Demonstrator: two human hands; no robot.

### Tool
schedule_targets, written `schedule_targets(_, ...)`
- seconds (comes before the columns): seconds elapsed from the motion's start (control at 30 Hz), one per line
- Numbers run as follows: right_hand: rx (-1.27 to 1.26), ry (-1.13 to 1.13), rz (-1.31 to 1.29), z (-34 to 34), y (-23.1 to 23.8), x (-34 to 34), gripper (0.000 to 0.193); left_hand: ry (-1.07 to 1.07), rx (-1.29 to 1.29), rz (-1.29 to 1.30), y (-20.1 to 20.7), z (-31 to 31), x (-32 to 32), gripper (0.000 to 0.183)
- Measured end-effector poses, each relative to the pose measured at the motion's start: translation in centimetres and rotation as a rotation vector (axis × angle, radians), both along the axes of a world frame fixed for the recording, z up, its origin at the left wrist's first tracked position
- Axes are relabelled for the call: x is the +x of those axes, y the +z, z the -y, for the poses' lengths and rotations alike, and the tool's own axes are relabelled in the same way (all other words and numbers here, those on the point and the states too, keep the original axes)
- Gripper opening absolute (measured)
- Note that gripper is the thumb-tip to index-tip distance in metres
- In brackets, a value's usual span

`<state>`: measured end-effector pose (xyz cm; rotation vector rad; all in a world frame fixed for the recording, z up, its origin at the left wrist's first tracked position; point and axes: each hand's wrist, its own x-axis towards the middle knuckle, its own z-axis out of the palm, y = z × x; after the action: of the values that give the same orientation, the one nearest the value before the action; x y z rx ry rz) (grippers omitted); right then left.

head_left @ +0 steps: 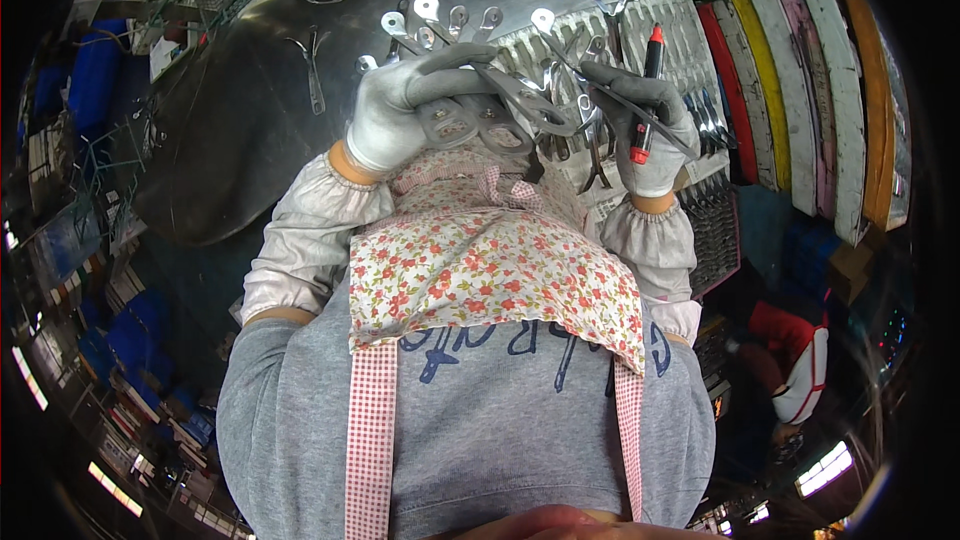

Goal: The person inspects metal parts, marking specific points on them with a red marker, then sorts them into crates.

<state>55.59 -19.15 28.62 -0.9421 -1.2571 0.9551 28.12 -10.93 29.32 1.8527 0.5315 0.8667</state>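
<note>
My left hand (395, 105), in a white glove with grey fingers, is closed around several flat metal pieces. They have oval looped ends (447, 124) toward me and rounded ends with a hole (427, 8) pointing away. My right hand (655, 125), gloved alike, grips a black and red marker (653, 70) standing upright. A long, slim dark metal piece (630, 105) also lies across its fingers. Between the hands, another looped metal piece (535, 100) slants from the left fingers toward the right hand. Exactly what kind of tool these pieces belong to, I cannot tell.
More metal pieces lie in rows (665, 25) beyond my right hand. Long red, yellow, white and orange strips (770, 90) stand at the right. A few loose metal pieces (316, 75) rest on the dark worktop (255, 70). Another person (795, 360) is at the lower right.
</note>
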Motion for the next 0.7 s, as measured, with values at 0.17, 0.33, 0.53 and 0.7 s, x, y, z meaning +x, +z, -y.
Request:
schedule_targets(0.17, -0.070, 0.019, -0.105, 0.0, 0.0, -0.1, 0.013, -0.048, -0.060, 0.053, 0.4, 0.1, 0.2, 0.048)
schedule_targets(0.33, -0.082, -0.026, -0.041, 0.1, 0.3, -0.7, 0.015, 0.054, 0.325, -0.221, 1.6, 0.2, 0.3, 0.026)
schedule_targets(0.53, -0.095, -0.060, 0.056, -0.2, 0.4, -1.0, 0.020, 0.022, 0.314, -0.343, 2.2, 0.9, 0.3, 0.029)
schedule_targets(0.7, -0.078, -0.056, 0.087, -0.1, 0.0, -1.3, 0.020, 0.024, 0.470, -0.252, 0.6, 0.3, -0.3, 0.031)
